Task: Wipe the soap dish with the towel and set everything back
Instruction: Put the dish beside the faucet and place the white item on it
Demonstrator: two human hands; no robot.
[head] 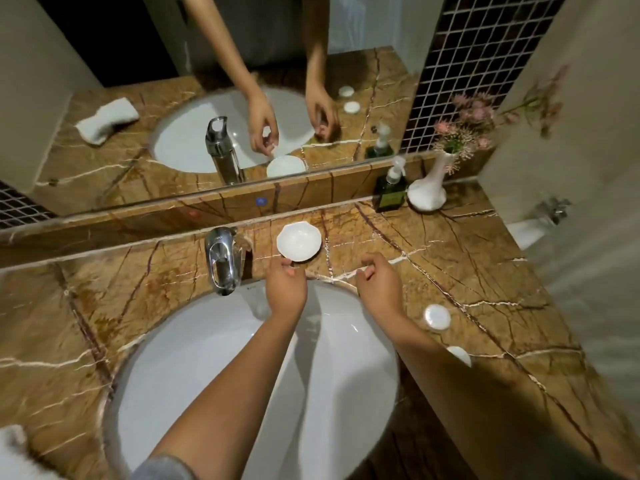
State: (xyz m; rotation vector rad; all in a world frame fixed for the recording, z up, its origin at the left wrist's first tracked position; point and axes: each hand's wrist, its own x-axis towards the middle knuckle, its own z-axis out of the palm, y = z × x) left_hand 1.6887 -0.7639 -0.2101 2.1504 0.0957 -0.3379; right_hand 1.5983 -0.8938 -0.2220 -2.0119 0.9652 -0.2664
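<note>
Dish behind the sink, towel at the corner

The white soap dish (299,241) sat upright on the brown marble tabletop (450,268), just behind the sink (214,368) and to the right of the chrome tap (221,261). It looked bare inside. My left hand (285,287) reached over the basin, and the fingers (286,262) touched the near rim of the dish; they were curled loosely, and I could not tell whether they pinched the rim or only rested against it. My right hand (379,287) hovered over the tabletop just beside the sink's edge, a little apart from the dish, its fingers (370,271) bent inward and partly closed, with nothing visibly held in them.

The white towel (14,452) lay bunched at the near left corner of the tabletop, well apart from both hands. Two small round white pieces (437,317) lay on the tabletop to the right of the basin, one nearer to me than the other and partly hidden by my right forearm. At the back right, near the mirror (104,64), stood a dark green pump bottle (390,192) and just beside it a white vase (427,192) of pink flowers
</note>
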